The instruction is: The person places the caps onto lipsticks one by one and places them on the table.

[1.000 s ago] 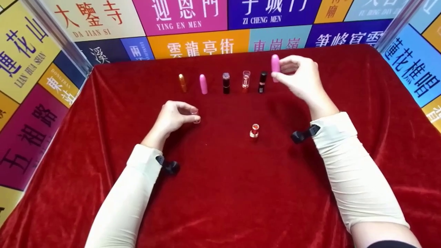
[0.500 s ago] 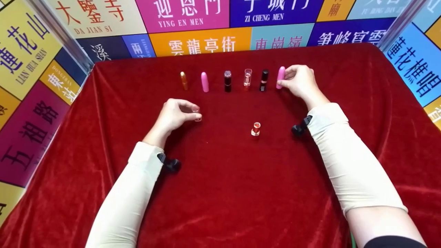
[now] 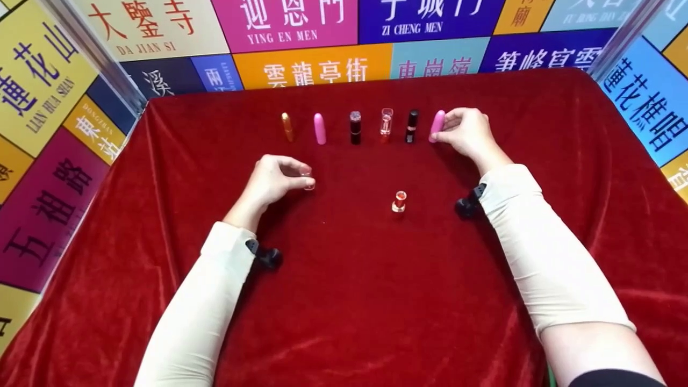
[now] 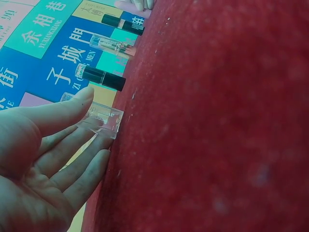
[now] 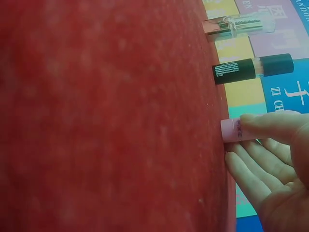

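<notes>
My right hand [image 3: 468, 133] pinches a pink lipstick [image 3: 437, 127] at the right end of a row; in the right wrist view the base of that lipstick [image 5: 231, 130] meets the red cloth, upright. Thumb and fingers of my left hand [image 3: 271, 178] hold a small clear lipstick cap [image 3: 307, 179] close over the cloth; the left wrist view shows the see-through cap [image 4: 110, 121] with its square end at the cloth. Between the hands, nearer the front, an uncapped red lipstick [image 3: 399, 202] stands upright with its red tip showing.
Left of the right hand, the row holds a black lipstick [image 3: 411, 127], a clear-topped one [image 3: 386, 127], a dark one with a glittery top [image 3: 355, 128], another pink one [image 3: 320, 129] and a gold one [image 3: 287, 128]. Colourful printed panels [image 3: 312, 70] border the red cloth [image 3: 344, 301].
My right hand has lowered the pink lipstick from the air to the cloth, beside the black lipstick at the row's right end. The left hand keeps the cap in nearly the same place.
</notes>
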Available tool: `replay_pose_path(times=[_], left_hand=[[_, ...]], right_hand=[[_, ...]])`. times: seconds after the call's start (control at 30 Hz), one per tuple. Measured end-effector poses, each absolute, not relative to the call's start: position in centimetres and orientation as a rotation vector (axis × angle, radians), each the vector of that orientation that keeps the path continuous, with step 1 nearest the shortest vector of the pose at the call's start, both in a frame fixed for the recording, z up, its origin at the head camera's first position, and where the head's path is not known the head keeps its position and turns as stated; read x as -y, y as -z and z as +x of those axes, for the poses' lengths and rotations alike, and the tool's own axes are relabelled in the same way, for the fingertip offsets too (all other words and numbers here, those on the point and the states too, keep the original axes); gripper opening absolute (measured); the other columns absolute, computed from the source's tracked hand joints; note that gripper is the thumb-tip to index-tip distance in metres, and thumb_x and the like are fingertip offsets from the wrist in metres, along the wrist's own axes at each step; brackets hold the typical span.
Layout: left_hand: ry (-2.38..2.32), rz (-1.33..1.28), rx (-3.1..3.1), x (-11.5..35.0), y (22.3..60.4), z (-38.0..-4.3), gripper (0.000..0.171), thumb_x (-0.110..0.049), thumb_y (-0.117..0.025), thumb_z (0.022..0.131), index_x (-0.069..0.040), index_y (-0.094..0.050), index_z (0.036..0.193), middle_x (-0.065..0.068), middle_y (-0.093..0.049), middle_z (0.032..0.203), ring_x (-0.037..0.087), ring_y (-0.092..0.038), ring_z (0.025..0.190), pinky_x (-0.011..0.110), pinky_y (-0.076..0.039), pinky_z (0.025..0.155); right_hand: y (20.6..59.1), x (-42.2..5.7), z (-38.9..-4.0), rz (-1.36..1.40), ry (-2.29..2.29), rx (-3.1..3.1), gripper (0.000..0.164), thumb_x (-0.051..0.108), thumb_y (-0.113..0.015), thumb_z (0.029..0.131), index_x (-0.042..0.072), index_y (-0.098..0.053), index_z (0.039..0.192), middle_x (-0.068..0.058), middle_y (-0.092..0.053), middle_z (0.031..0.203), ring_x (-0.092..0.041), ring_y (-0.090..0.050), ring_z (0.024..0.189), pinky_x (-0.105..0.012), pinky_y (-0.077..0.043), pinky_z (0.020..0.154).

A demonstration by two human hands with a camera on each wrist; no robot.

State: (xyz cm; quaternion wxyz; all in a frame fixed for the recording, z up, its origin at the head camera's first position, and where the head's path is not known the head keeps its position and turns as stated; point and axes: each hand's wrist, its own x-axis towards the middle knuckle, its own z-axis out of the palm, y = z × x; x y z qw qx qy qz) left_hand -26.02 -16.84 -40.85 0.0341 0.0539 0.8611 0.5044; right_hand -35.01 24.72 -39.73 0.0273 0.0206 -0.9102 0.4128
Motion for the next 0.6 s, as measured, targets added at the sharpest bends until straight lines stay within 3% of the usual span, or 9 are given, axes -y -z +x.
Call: replay_pose_path(times=[0.23, 0.37, 0.53, 0.6], left_hand=[[-1.555, 0.158, -2.648, 16.8, 41.2, -26.1, 0.03, -0.012, -0.095, 0.081, -0.005, -0.084, 0.108, 0.009, -0.081, 0.101, 0.013, -0.075, 0.091, 0.021, -0.057, 0.081], [-1.549, 0.15, -2.644, 16.8, 41.2, -26.1, 0.03, -0.012, -0.095, 0.081, -0.005, -0.084, 0.109, 0.01, -0.081, 0.103, 0.014, -0.075, 0.093, 0.021, -0.057, 0.081], [-1.557, 0.142, -2.631, 16.8, 41.0, -26.1, 0.03, -0.013, -0.095, 0.081, -0.005, -0.084, 0.109, 0.01, -0.081, 0.103, 0.014, -0.075, 0.093, 0.022, -0.057, 0.082], [-1.561, 0.144, -2.628, 16.8, 41.0, -26.1, 0.031, -0.013, -0.095, 0.081, -0.005, -0.084, 0.109, 0.01, -0.081, 0.102, 0.014, -0.075, 0.092, 0.022, -0.058, 0.082]], right_hand=[[37.7, -25.4, -33.5, 0.002, -1.168, 2.772, 0.036, 0.02, -0.078, 0.095, 0.001, -0.076, 0.126, -0.014, -0.078, 0.121, 0.009, -0.068, 0.087, -0.014, -0.05, 0.087], [35.9, -25.2, -31.6, 0.032, -1.126, 2.623, 0.03, 0.024, -0.071, 0.1, 0.007, -0.078, 0.123, -0.008, -0.08, 0.113, 0.005, -0.065, 0.083, -0.015, -0.047, 0.081], [34.2, -23.9, -28.6, 0.417, -1.313, 2.579, 0.026, 0.028, -0.069, 0.105, 0.006, -0.081, 0.113, 0.001, -0.078, 0.093, -0.002, -0.071, 0.08, -0.017, -0.056, 0.077], [34.1, -23.3, -27.6, 0.628, -1.346, 2.614, 0.024, 0.025, -0.07, 0.105, 0.005, -0.081, 0.115, -0.001, -0.078, 0.097, -0.009, -0.073, 0.089, -0.019, -0.057, 0.084]])
